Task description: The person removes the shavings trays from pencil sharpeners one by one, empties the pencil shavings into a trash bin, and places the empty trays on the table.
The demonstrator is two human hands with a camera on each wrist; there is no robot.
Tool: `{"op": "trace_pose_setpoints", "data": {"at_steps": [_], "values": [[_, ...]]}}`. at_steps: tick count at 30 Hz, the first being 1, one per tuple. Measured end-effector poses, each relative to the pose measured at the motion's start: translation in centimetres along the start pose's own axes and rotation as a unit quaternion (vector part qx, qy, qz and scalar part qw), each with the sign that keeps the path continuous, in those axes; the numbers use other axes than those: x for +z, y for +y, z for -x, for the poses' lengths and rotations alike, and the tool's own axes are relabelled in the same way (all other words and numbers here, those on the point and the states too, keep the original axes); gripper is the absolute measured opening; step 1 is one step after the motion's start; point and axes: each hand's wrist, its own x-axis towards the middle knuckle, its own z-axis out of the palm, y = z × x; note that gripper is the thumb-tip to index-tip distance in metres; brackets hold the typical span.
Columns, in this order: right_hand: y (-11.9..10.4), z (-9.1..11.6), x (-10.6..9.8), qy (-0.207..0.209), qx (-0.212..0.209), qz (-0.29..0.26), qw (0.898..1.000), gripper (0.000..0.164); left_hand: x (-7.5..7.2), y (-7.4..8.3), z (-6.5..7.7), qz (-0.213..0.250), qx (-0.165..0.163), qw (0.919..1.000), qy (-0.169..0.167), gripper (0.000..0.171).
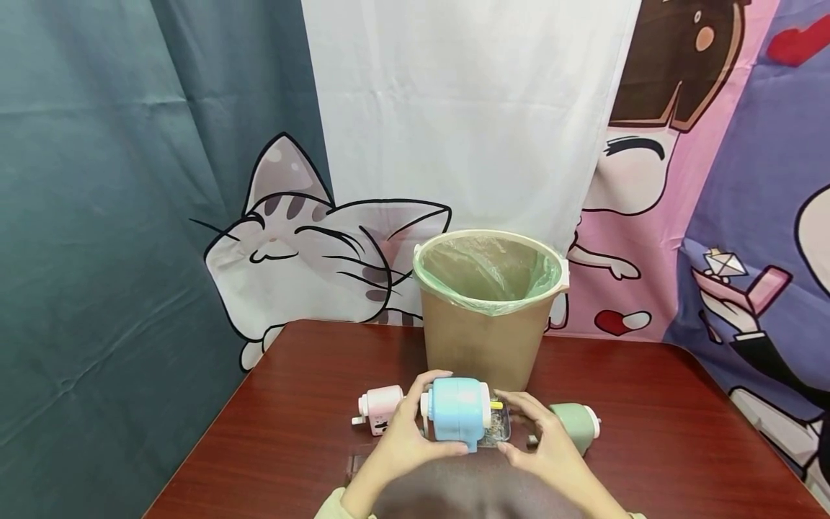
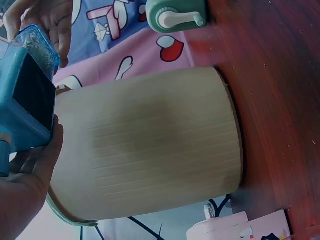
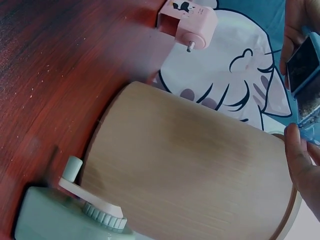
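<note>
A light-blue crank pencil sharpener (image 1: 457, 409) is held up over the near part of the table. My left hand (image 1: 410, 436) grips it from the left, fingers over the top and thumb underneath. Beside it my right hand (image 1: 545, 440) holds the clear shavings drawer (image 1: 499, 427) between thumb and fingers. Shavings fill part of this drawer (image 2: 37, 44), which is drawn out of the sharpener's body. The left wrist view shows the dark drawer opening (image 2: 34, 95) in the blue body. A small yellow piece (image 1: 496, 405) sticks out at the sharpener's right end.
A beige bin (image 1: 483, 346) with a green liner stands just behind the hands. To the left is a pink pencil sharpener (image 1: 384, 405), and a green one (image 1: 576, 427) stands to the right. A printed curtain (image 1: 467, 108) hangs behind the red-brown table (image 1: 272, 447).
</note>
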Motion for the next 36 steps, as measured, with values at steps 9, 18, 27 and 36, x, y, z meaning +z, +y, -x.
{"op": "trace_pose_setpoints", "data": {"at_steps": [9, 18, 27, 36], "values": [[-0.4, 0.1, -0.2, -0.014, 0.068, 0.038, 0.997, 0.060, -0.2, -0.1, -0.1, -0.002, -0.015, 0.9999, -0.007, 0.083], [-0.2, 0.4, -0.3, -0.005, 0.083, 0.024, 0.996, 0.056, -0.1, -0.2, 0.1, 0.004, -0.066, 0.9978, 0.011, 0.080], [0.5, 0.6, -0.2, 0.013, 0.069, 0.028, 0.997, 0.056, 0.1, -0.4, 0.2, 0.000, -0.082, 0.9955, 0.047, 0.076], [0.2, 0.8, -0.3, 0.020, 0.124, 0.045, 0.991, 0.052, -0.1, -0.8, 0.4, 0.044, -0.091, 0.9939, 0.046, 0.074]]}}
